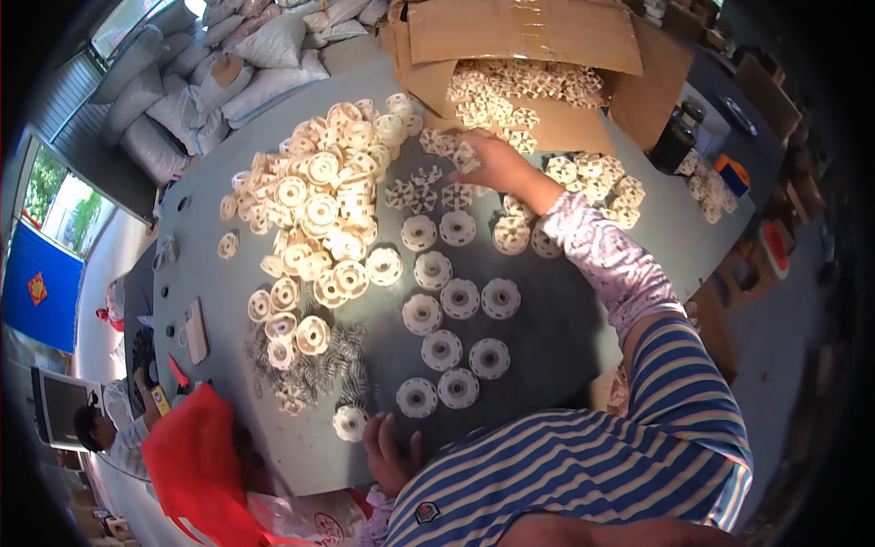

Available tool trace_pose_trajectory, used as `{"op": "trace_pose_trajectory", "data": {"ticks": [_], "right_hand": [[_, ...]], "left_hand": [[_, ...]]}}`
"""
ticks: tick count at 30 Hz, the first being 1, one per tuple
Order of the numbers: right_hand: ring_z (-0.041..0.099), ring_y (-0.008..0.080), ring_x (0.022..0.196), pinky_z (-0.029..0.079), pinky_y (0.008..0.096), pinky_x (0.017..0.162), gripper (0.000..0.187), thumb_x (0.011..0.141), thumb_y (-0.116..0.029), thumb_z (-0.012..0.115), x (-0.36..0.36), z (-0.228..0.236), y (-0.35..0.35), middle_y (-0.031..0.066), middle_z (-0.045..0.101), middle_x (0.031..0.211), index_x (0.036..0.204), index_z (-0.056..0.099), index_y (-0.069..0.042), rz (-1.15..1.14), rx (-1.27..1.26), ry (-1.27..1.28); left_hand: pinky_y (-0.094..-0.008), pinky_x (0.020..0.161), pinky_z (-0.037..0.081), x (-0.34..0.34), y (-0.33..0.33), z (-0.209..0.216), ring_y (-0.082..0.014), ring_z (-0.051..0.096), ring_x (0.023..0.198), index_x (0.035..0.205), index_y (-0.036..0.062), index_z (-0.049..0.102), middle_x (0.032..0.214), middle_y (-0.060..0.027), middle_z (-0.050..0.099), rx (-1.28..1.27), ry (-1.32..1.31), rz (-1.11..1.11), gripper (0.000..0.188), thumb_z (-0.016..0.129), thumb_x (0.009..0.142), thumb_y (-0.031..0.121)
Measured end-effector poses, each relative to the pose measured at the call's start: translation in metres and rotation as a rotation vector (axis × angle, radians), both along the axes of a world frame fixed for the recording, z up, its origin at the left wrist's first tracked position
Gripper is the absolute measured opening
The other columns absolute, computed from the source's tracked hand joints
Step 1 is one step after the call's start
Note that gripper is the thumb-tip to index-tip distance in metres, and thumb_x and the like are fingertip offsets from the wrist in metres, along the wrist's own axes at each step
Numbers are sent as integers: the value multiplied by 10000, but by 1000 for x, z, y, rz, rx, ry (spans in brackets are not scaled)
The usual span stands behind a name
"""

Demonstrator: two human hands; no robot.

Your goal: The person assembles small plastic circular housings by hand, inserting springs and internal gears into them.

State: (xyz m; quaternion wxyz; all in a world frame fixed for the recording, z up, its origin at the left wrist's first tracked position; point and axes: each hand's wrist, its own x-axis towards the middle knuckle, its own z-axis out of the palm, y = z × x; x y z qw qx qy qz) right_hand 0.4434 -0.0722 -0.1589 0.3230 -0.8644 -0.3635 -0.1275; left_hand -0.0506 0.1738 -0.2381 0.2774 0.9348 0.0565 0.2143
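Note:
My right hand (499,166) reaches to the far middle of the table, its fingers closed round a small white slotted plastic piece (466,158). More pieces of that kind (401,194) lie close by in a loose cluster. At the near edge rests my left hand (390,453), fingers apart, with nothing seen in it. Beside its fingertips is a white plastic wheel-shaped part (350,423). Several similar round parts (458,388) with dark centre holes are spread out flat between my hands.
A heap of cream round parts (319,169) covers the left of the grey table (232,301). Metal springs (342,360) lie nearer me. An open cardboard box (524,36) spills slotted pieces. A dark jar (676,137) stands right. Another person (114,433) is at left, beyond red cloth (196,451).

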Motion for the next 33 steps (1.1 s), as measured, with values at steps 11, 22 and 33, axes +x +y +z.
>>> {"op": "trace_pose_trajectory", "data": {"ticks": [11,22,33], "right_hand": [[609,224,1275,509,404,1060,623,790,-223,935,-267,-36,-3,114,632,1343,1294,618,-39,241,484,614],[276,410,1606,189,658,1270,640,917,-609,729,-105,-60,-57,73,480,1661,1423,689,-219,-204,-239,-18],[355,388,1564,223,598,1255,625,747,-559,816,-59,-69,-174,27,514,1643,1265,776,-210,-333,-276,66]], "left_hand": [[-340,821,627,79,-64,58,-231,699,1092,1508,52,512,1460,-164,597,-1477,200,-457,558,653,1070,368],[-311,581,490,110,-65,43,-245,696,948,1495,57,529,1269,-140,716,-1800,512,-273,569,487,1099,463],[-328,630,598,120,-50,59,-260,714,992,1529,47,488,1307,-163,679,-1638,590,-379,665,539,1076,531]]}}
